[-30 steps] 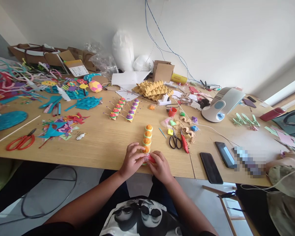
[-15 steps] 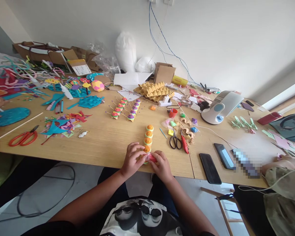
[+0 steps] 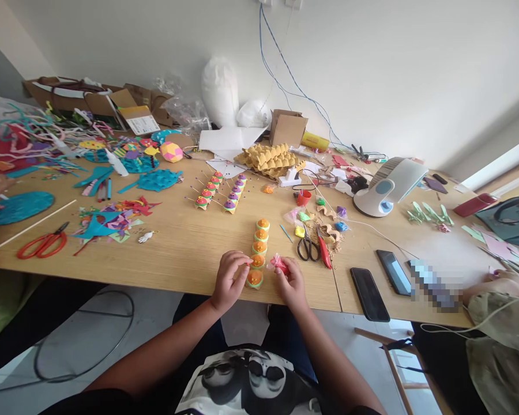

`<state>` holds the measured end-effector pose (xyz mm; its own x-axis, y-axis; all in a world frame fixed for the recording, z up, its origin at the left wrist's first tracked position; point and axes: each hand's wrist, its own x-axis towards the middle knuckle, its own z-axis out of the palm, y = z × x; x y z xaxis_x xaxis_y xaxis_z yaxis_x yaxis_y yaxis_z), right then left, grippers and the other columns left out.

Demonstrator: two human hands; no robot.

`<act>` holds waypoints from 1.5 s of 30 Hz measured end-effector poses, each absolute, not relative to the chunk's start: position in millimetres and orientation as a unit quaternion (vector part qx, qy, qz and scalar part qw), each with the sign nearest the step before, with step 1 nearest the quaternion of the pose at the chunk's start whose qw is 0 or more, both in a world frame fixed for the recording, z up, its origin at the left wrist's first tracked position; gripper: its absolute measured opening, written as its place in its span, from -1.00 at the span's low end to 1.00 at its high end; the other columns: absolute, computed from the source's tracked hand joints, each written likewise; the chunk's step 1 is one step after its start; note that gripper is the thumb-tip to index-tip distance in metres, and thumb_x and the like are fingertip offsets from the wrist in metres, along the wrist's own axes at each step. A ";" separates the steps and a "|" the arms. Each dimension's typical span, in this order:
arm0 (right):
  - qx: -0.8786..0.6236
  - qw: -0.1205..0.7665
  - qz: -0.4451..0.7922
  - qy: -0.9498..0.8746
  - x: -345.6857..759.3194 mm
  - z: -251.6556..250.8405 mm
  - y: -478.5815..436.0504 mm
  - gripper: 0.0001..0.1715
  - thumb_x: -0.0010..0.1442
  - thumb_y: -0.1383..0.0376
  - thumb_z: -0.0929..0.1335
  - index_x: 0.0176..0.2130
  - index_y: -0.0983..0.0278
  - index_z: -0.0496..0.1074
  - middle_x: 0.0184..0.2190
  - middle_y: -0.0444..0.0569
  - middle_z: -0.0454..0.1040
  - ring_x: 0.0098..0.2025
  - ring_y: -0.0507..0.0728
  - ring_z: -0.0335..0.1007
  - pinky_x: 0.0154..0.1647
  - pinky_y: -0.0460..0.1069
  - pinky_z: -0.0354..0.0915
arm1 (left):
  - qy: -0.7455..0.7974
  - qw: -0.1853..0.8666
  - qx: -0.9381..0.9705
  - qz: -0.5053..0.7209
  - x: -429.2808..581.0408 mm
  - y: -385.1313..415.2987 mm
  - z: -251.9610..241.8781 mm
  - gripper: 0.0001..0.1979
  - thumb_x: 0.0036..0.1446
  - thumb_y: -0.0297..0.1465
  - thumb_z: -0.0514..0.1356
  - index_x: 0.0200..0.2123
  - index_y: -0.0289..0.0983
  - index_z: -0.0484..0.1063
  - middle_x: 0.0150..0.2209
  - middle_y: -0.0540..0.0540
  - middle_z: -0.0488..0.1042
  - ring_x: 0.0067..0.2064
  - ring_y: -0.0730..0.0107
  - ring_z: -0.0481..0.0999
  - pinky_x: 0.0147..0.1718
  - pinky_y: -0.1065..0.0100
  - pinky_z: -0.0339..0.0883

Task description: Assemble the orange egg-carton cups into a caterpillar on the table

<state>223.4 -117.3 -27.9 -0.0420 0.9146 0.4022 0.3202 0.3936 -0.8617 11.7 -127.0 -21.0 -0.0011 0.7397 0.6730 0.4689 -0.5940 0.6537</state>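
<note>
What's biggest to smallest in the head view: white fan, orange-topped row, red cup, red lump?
1. White fan
2. Orange-topped row
3. Red cup and red lump: unsure; they look alike, and the right hand hides some of the lump.

Both arms were stretched forward from the lower part of the view, and the distance between them was narrower at the hands than at the elbows. The left forearm (image 3: pixel 155 344) slanted inward at a low angle, while the right forearm (image 3: pixel 328 347) stood more steeply. Both wrists looked almost straight. The left hand (image 3: pixel 229 282) had its fingers bent and pointed toward the other hand; whether its thumb touched the index fingertip was too small to tell. The right hand (image 3: pixel 291 282) was curled in a grip, apart from the left one.
</note>
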 end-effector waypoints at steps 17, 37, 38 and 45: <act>-0.440 0.500 0.261 -0.699 218.4 -20.0 -124.3 -0.77 0.34 0.25 0.35 -0.02 0.18 0.51 -0.15 0.06 0.54 -0.08 0.21 0.45 -0.03 0.13 0.38 | 0.438 0.202 0.671 0.563 13.5 -127.2 -32.0 -0.87 0.36 -0.40 0.16 -0.08 -0.18 0.49 -0.18 -0.09 0.59 -0.17 0.34 0.57 -0.14 0.27 0.47; -0.389 0.469 0.260 -0.749 217.8 -22.1 -126.0 -0.67 0.29 0.26 0.42 0.06 0.18 0.47 -0.10 0.07 0.52 -0.07 0.19 0.46 -0.03 0.10 0.41 | 0.372 0.118 0.771 0.503 15.4 -128.2 -28.5 -0.68 0.28 -0.45 0.26 0.10 -0.15 0.50 -0.21 -0.07 0.59 -0.19 0.36 0.55 -0.14 0.31 0.45; -0.387 0.468 0.261 -0.750 217.7 -22.1 -126.0 -0.67 0.29 0.26 0.42 0.06 0.18 0.47 -0.10 0.08 0.52 -0.07 0.19 0.46 -0.03 0.10 0.42 | 0.369 0.116 0.773 0.502 15.6 -128.0 -28.7 -0.67 0.29 -0.45 0.26 0.11 -0.15 0.49 -0.22 -0.08 0.59 -0.19 0.36 0.54 -0.14 0.31 0.44; -0.379 0.468 0.269 -0.752 219.4 -20.9 -125.9 -0.69 0.30 0.26 0.41 0.05 0.18 0.47 -0.12 0.07 0.52 -0.08 0.19 0.46 -0.04 0.11 0.43 | 0.352 0.160 0.778 0.495 14.9 -125.7 -26.8 -0.69 0.28 -0.46 0.27 0.08 -0.17 0.51 -0.25 -0.06 0.57 -0.20 0.40 0.52 -0.15 0.34 0.44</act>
<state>219.4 -125.9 -20.9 -0.2750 0.8212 0.5001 0.3183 0.5686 -0.7586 14.9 -125.7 -26.8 0.2623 0.7062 0.6576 0.3891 -0.7010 0.5976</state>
